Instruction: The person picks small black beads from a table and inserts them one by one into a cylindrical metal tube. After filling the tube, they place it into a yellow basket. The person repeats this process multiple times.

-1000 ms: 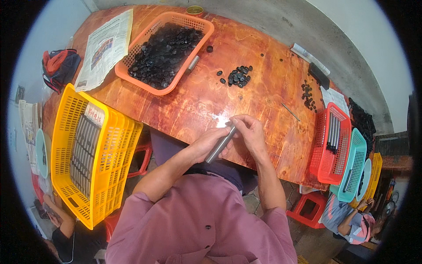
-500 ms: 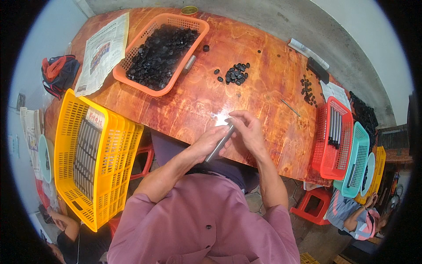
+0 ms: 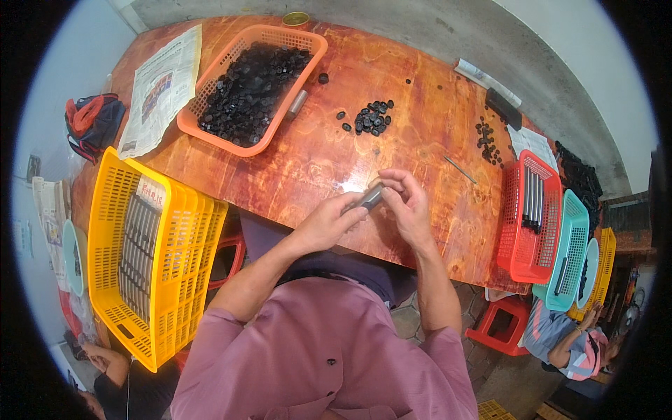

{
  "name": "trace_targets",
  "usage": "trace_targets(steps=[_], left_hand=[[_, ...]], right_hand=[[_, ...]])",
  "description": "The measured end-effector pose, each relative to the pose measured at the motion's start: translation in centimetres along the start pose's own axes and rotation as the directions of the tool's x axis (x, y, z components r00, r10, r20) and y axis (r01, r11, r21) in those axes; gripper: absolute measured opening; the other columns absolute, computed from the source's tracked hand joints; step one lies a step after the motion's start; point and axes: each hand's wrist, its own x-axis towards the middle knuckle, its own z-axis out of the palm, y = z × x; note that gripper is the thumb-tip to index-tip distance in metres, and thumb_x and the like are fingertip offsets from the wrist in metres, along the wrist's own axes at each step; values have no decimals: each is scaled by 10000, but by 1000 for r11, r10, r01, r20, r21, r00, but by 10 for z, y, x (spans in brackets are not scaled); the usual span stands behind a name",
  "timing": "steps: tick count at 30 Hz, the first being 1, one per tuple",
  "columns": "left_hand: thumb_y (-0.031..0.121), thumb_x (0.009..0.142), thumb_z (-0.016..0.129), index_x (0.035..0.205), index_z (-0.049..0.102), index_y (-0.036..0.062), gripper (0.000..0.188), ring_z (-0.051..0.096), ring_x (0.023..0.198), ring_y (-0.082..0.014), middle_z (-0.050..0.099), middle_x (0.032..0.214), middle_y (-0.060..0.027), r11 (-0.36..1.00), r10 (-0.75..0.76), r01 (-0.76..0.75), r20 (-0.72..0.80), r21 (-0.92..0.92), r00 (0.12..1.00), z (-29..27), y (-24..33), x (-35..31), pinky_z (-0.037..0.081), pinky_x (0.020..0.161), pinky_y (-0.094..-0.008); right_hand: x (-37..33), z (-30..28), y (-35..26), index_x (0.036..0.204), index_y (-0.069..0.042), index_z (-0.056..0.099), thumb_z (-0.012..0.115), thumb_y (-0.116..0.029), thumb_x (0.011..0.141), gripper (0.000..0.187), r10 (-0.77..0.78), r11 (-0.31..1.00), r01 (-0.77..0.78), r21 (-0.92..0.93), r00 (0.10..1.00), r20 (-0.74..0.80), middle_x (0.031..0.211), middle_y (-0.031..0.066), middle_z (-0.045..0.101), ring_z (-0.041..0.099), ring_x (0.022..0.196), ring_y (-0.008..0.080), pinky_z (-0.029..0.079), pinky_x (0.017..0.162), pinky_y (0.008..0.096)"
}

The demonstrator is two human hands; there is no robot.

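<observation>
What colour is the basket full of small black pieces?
The basket is orange; the head view shows it best.

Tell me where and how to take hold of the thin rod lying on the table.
I'd pinch the thin rod across its middle, from above and its left. It is slim, straight and lies flat on the table, with nothing crowding its long sides. The right hand is nearer and likely suits best, once free of the tube.
</observation>
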Motion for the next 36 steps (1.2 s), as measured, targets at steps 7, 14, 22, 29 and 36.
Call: trace_targets(steps=[7, 14, 22, 29, 36], left_hand=[[178, 946, 707, 1250, 587, 11, 367, 650, 957, -391, 645, 1037, -199, 535, 472, -328, 47, 779, 880, -14, -1, 13, 530, 832, -467], [163, 904, 738, 1270, 613, 12, 415, 638, 960, -338, 639, 1039, -138, 164, 516, -403, 270, 900, 813, -26, -14, 33, 521, 834, -439], [161, 865, 779, 1211, 657, 26, 391, 637, 995, -320, 638, 1069, -127, 345, 581, -401, 142, 849, 802, -18, -17, 33, 518, 864, -435], [168, 875, 732, 1210, 651, 52, 363, 617, 1014, -271, 630, 1049, -78, 364, 567, -379, 121, 851, 815, -15, -12, 32, 481, 840, -400], [183, 865, 726, 1188, 677, 74, 344, 628, 983, -247, 621, 1015, -56, 307, 561, -350, 129, 885, 818, -12, -14, 31, 497, 829, -390]], right_hand=[[6, -22, 11, 1259, -9, 670, 631, -91, 1017, 258, 41, 957, -21, -290, 997, 63, 1087, 26, 717, 652, 925, 77, 516, 765, 222], [10, -20, 14, 1178, 8, 705, 704, -40, 894, 288, -68, 824, 79, -561, 997, 40, 1059, 172, 718, 694, 978, 291, 542, 890, 374], [0, -18, 22, 1087, 19, 698, 725, 0, 862, 228, -293, 716, 276, -641, 953, 84, 1082, 183, 714, 686, 1022, 350, 543, 908, 411], [-6, -17, 36, 1067, 12, 706, 744, 23, 837, 233, -392, 653, 338, -678, 916, 80, 1111, 163, 725, 684, 1053, 346, 542, 922, 417], [-8, -15, 36, 1054, 7, 709, 747, 41, 826, 234, -429, 637, 356, -684, 901, 69, 1101, 161, 729, 683, 1050, 344, 539, 921, 420]])
